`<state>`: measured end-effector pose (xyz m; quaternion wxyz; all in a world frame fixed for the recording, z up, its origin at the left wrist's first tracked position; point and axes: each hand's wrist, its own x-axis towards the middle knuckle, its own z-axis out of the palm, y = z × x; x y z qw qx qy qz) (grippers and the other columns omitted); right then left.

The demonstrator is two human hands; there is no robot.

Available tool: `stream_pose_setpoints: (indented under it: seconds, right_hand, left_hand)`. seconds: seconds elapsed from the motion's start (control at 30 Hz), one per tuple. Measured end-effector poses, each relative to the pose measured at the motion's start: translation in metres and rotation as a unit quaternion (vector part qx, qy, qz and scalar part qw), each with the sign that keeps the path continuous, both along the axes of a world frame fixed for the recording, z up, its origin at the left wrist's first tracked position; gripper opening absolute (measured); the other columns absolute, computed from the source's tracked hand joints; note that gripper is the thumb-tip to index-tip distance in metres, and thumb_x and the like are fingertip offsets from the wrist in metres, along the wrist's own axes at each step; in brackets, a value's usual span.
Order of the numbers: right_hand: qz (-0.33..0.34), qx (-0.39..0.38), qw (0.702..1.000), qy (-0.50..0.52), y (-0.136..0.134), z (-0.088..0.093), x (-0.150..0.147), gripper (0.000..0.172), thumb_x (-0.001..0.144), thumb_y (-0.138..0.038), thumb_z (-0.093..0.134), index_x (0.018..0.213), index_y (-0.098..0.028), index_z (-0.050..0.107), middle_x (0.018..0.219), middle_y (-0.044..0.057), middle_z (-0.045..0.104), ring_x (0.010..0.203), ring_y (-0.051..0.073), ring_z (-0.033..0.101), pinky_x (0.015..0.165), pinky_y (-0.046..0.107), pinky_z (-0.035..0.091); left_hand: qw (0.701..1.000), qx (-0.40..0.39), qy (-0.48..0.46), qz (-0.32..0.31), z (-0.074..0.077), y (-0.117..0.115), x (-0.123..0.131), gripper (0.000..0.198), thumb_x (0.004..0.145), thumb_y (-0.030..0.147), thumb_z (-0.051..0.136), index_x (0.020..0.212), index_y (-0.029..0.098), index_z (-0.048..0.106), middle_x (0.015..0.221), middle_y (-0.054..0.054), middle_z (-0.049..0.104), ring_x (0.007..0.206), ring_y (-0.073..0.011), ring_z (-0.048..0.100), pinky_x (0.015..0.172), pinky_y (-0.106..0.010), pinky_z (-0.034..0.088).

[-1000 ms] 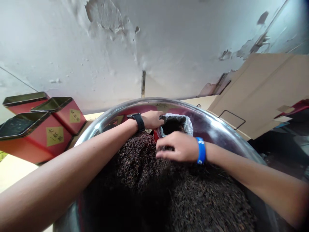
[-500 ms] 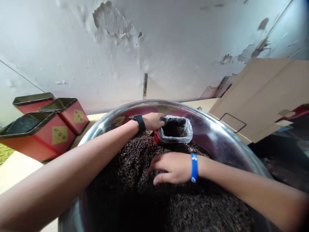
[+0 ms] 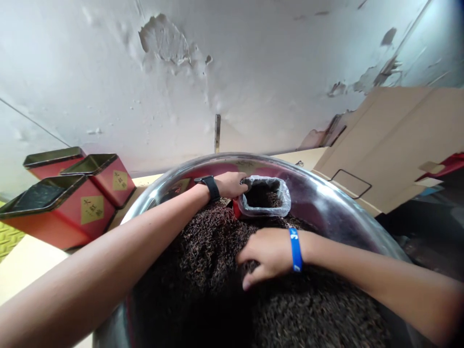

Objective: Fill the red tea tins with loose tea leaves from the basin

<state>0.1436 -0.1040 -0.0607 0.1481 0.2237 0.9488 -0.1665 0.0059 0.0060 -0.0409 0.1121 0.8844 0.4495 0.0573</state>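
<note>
The basin (image 3: 337, 203) filling the lower middle is smooth, shiny metal with bright reflections. The dried leaves (image 3: 210, 241) in it look matt, brittle and rough. At the center, crinkled, glossy clear plastic forms the liner (image 3: 266, 211). The tins (image 3: 72, 212) at the left are smooth, painted metal by their look, with dark shiny rims and flat paper-like labels (image 3: 92, 210). Matt brown cardboard (image 3: 395, 145) stands at right. Across the top, the painted wall (image 3: 253, 87) is flaking and blistered.
</note>
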Motion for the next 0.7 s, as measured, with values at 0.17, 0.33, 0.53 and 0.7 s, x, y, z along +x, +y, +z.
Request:
stream_pose_setpoints:
  seconds: [0.17,0.33,0.53,0.7]
  right_hand:
    - [-0.161,0.161,0.935,0.272,0.031,0.027,0.018,0.034,0.087,-0.046,0.042,0.1,-0.019,0.058,0.099,0.005,0.063,0.09,0.016,0.057,0.079,0.028,0.04]
    - [-0.239,0.281,0.897,0.243,0.054,0.021,0.033,0.028,0.081,-0.032,0.051,0.104,-0.018,0.059,0.105,0.008,0.06,0.096,0.02,0.054,0.082,0.033,0.041]
    - [-0.24,0.279,0.893,0.261,0.047,0.027,0.04,0.031,0.067,-0.002,0.037,0.073,-0.019,0.062,0.075,0.001,0.062,0.071,0.012,0.054,0.07,0.027,0.041]
    - [-0.199,0.257,0.929,0.175,0.06,0.011,0.043,0.04,0.068,-0.004,0.039,0.095,-0.019,0.064,0.102,0.006,0.061,0.093,0.018,0.054,0.078,0.03,0.041]
  left_hand:
    - [1.0,0.005,-0.004,-0.021,-0.002,0.002,0.001,0.039,0.077,0.036,0.043,0.108,0.015,0.053,0.105,-0.01,0.062,0.087,-0.0204,0.058,0.068,-0.026,0.044]
    - [1.0,-0.01,-0.001,-0.009,-0.005,0.006,0.002,0.033,0.08,0.031,0.038,0.102,0.014,0.055,0.092,-0.01,0.065,0.073,-0.0175,0.059,0.058,-0.024,0.041]
    - [1.0,0.0,-0.012,-0.007,-0.006,0.005,0.001,0.032,0.078,0.029,0.039,0.104,0.016,0.054,0.091,-0.008,0.066,0.07,-0.0161,0.058,0.058,-0.024,0.04]
    - [1.0,0.002,-0.002,0.003,-0.003,0.002,0.002,0.03,0.079,0.029,0.037,0.098,0.015,0.056,0.091,-0.01,0.065,0.074,-0.018,0.057,0.061,-0.026,0.04]
